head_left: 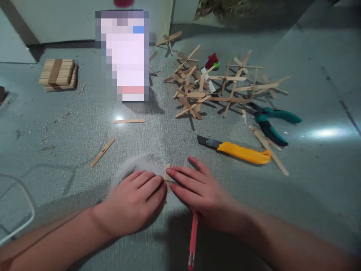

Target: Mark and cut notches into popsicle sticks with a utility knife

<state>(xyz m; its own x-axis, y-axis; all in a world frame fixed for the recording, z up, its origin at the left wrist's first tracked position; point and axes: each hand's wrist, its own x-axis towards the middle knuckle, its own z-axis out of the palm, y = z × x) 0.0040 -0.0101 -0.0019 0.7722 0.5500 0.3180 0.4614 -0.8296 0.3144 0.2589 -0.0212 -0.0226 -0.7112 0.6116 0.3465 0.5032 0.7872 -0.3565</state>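
Between my hands a wooden craft stick (167, 174) lies on the textured grey surface, pointing away from me, its lower part partly hidden. My left hand (138, 195) is closed, its bent fingers pressed together against the stick's left side. Two fingertips of my right hand (199, 188) reach the stick from the right, the fingers stretched forward. A pink pencil (193, 235) sticks out from under my right palm, eraser end toward me; its other end is hidden beneath the hand. Ahead and to the left lie a slotted craft stick (103, 151) and a plain craft stick (129, 121).
A yellow utility knife (244, 152) lies right of my hands, near green-handled pliers (272, 116). Behind is a pile of crossed craft sticks (191, 92). A banded stick bundle (58, 73) sits far left, beside a blurred-out upright object (129, 56). A white cable (31, 203) curves at left.
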